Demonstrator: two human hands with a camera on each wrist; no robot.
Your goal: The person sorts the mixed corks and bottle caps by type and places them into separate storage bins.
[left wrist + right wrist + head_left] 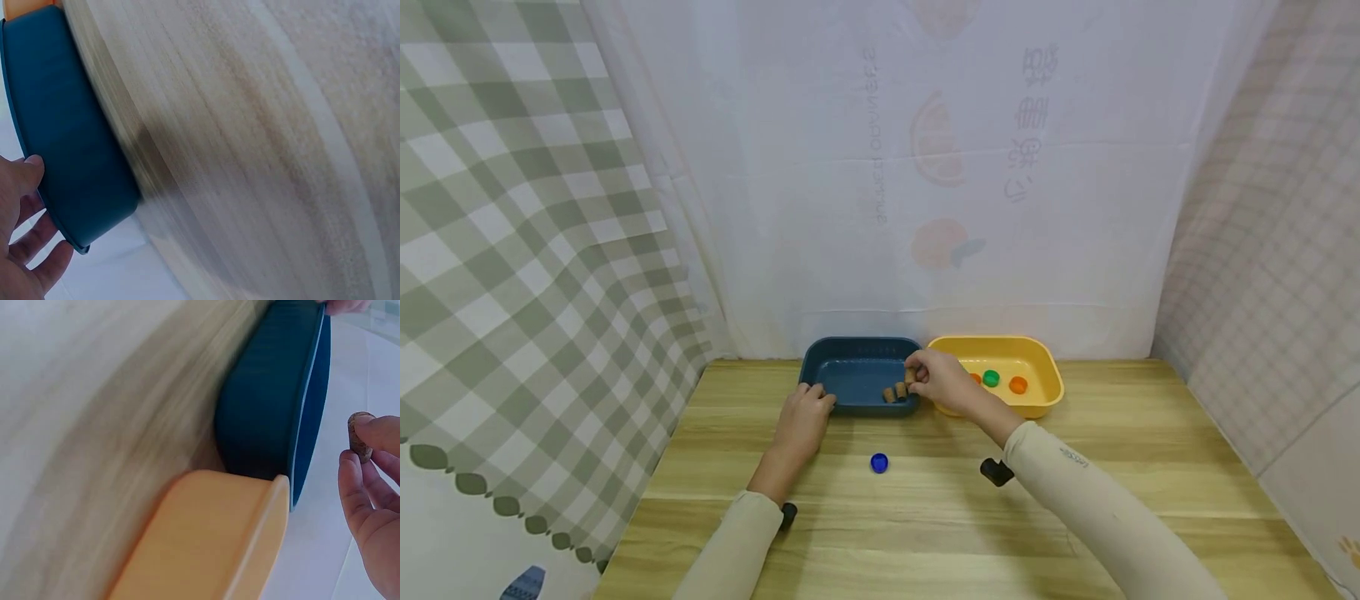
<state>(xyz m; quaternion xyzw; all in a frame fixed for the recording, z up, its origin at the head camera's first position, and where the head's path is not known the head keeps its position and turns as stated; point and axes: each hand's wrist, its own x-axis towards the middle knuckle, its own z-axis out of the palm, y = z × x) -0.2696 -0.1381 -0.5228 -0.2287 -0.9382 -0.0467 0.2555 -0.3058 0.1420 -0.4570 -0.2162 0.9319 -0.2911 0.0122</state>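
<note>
Over the right end of the dark blue tray (857,410), my right hand (942,379) pinches a cork (360,439) between thumb and fingers. Two more corks (889,395) lie inside that tray, near its front right corner. My left hand (805,417) grips the tray's front left rim, its thumb and fingers (50,265) at the edge in the left wrist view. A yellow tray (1051,392) stands to the right, close beside the blue one. It contains a green cap (991,378) and two orange caps (1018,385), one partly behind my right wrist.
A small blue cap (879,463) lies on the wooden table (865,533) in front of the blue tray. Behind both trays hangs a white cloth (805,208). A green checked cloth (550,233) borders the left side, and another pale cloth (1270,275) the right.
</note>
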